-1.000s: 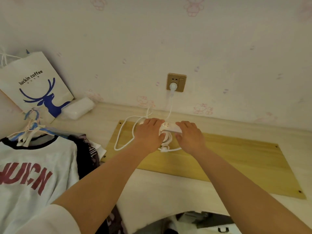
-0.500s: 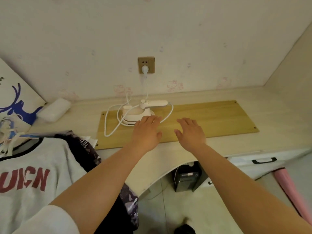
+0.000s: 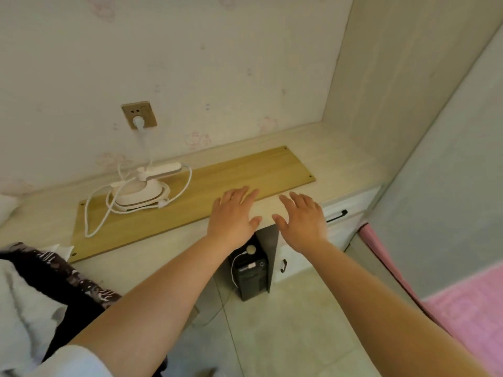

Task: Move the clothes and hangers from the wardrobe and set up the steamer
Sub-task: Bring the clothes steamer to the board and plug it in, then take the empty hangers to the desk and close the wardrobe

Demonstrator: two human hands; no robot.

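The white steamer rests on the left part of a light wooden board on the desk. Its cord loops over the board, and its plug sits in the wall socket. My left hand and my right hand hover side by side over the desk's front edge, right of the steamer, both empty with fingers spread. A pile of clothes, white and dark patterned, lies at the lower left.
The desk runs along the wall to a tall cabinet side on the right. Below it are drawers with black handles and a dark computer tower. A pink bed cover fills the lower right.
Both hands let go of the steamer and pulled back from it to the right, toward the desk's front edge. My view swung right, so the paper bag and hangers left the frame.
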